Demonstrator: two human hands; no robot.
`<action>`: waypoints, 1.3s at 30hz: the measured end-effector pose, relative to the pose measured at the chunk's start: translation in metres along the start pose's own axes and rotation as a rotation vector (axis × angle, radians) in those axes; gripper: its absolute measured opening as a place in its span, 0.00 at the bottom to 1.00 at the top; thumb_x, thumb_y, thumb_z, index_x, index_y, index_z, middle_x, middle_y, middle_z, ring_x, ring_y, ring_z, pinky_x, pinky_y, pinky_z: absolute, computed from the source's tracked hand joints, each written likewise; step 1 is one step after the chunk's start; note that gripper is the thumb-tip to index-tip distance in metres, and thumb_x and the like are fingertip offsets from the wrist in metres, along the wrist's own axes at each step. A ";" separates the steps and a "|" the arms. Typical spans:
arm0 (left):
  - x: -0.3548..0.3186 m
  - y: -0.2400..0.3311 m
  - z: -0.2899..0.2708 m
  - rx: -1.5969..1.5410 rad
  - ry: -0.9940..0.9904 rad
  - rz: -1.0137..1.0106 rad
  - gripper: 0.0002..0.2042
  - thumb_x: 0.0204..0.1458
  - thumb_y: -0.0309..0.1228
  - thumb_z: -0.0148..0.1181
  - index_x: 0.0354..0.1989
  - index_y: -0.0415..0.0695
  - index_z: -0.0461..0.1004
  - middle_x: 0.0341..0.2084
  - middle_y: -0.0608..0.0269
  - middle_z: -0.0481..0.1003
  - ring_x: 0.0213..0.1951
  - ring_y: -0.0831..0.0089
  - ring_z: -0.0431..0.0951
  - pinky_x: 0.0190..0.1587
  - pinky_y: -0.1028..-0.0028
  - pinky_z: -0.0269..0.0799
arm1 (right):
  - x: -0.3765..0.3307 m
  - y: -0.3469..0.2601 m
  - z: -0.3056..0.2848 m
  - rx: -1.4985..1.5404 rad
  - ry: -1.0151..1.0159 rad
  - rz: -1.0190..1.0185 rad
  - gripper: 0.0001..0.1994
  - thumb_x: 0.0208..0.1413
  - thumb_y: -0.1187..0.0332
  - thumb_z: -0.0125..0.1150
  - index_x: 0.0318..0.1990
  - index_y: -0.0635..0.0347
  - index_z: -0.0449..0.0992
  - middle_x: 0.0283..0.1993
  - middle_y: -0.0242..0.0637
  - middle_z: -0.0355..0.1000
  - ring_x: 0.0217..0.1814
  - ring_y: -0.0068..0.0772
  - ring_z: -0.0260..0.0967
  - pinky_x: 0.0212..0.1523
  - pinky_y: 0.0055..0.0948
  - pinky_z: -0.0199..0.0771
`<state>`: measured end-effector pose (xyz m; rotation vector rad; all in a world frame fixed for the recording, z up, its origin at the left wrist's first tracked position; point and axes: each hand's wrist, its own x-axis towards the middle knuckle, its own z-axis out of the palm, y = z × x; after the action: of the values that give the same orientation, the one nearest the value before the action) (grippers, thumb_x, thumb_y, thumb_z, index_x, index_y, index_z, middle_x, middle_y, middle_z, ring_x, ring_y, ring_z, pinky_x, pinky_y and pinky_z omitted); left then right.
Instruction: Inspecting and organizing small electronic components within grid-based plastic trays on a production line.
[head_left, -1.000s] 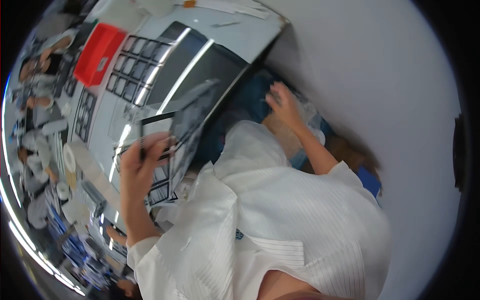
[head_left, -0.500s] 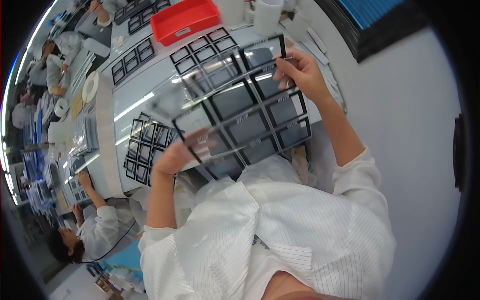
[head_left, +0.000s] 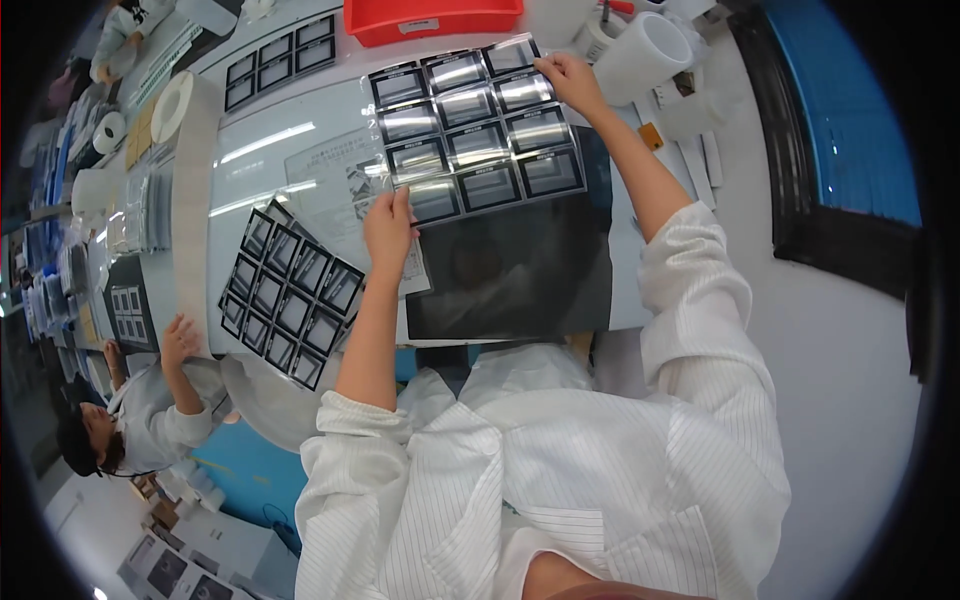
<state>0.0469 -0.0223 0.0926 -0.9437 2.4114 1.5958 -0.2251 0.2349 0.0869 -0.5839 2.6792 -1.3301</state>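
Observation:
A clear plastic sheet printed with rows of black-framed windows (head_left: 477, 130) is stretched between my hands, glossy with reflected light. My left hand (head_left: 388, 235) pinches its near left corner, thumb on top. At the far right corner, my right hand (head_left: 572, 82) grips the edge between thumb and fingers. Beneath and nearer to me lies a dark, shiny mat (head_left: 510, 275), partly covered by the sheet. A white paper slip (head_left: 414, 268) with print pokes out by the mat's left side, beside my left wrist. More framed sheets (head_left: 290, 290) lie stacked askew left of my left forearm.
A red tray (head_left: 432, 25) stands at the back, with white cylindrical rolls (head_left: 655, 48) to its right. Another framed sheet (head_left: 280, 62) lies far left, near a tape roll (head_left: 172, 106). A co-worker (head_left: 165, 410) sits at the left. A black-framed blue panel (head_left: 850, 110) is at right.
The framed sheet has moved away from my body and come down over the far part of the dark mat, which now shows. My left hand has closed on its near corner.

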 end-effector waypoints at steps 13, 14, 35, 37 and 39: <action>0.022 -0.002 0.010 0.744 0.358 0.176 0.20 0.61 0.46 0.43 0.25 0.44 0.71 0.19 0.51 0.74 0.24 0.48 0.75 0.26 0.53 0.66 | 0.025 0.036 0.036 -0.017 0.073 -0.038 0.17 0.55 0.55 0.58 0.31 0.62 0.77 0.22 0.41 0.72 0.24 0.39 0.69 0.29 0.33 0.66; 0.023 -0.001 0.011 0.745 0.355 0.198 0.20 0.61 0.46 0.43 0.26 0.44 0.71 0.19 0.50 0.75 0.24 0.48 0.75 0.26 0.53 0.67 | 0.024 0.036 0.037 0.019 0.096 -0.020 0.17 0.55 0.55 0.58 0.32 0.62 0.77 0.23 0.41 0.73 0.24 0.39 0.70 0.29 0.33 0.67; 0.016 -0.003 0.017 0.807 0.472 0.178 0.18 0.53 0.37 0.57 0.47 0.39 0.65 0.46 0.51 0.69 0.50 0.56 0.69 0.44 0.58 0.68 | -0.077 0.009 -0.010 -0.477 -0.126 0.194 0.20 0.54 0.58 0.56 0.46 0.67 0.72 0.37 0.50 0.75 0.41 0.49 0.74 0.44 0.39 0.72; 0.013 -0.012 0.029 0.761 0.531 0.174 0.21 0.52 0.35 0.58 0.52 0.37 0.64 0.51 0.51 0.65 0.56 0.55 0.64 0.51 0.57 0.64 | -0.106 0.008 -0.004 -0.396 -0.074 0.281 0.20 0.54 0.58 0.55 0.46 0.67 0.72 0.38 0.51 0.75 0.42 0.50 0.73 0.44 0.39 0.71; 0.010 -0.017 0.045 0.788 0.626 0.274 0.25 0.53 0.35 0.57 0.58 0.37 0.61 0.53 0.53 0.63 0.57 0.54 0.60 0.57 0.56 0.55 | -0.114 0.004 0.005 -0.312 -0.022 0.361 0.19 0.54 0.59 0.54 0.46 0.67 0.73 0.39 0.52 0.75 0.42 0.51 0.73 0.44 0.39 0.71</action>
<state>0.0367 0.0080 0.0549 -1.0512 3.2596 0.2442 -0.1199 0.2771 0.0709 -0.1209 2.8153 -0.8190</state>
